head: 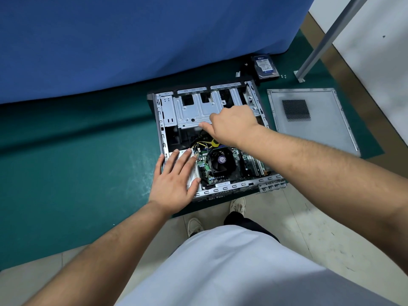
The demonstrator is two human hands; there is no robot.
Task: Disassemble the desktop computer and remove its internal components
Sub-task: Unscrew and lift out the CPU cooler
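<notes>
Head view: left hand (174, 182) flat, fingers spread, on open computer case (212, 138); right hand (231, 122) curled at drive cage (194, 109), grasp unclear.

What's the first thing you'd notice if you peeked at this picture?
The opened computer case lying on the green mat, its fan and circuit board showing. The left hand rests flat on its near-left corner, while the right hand reaches into the metal drive cage. A removed side panel lies to the right.
</notes>
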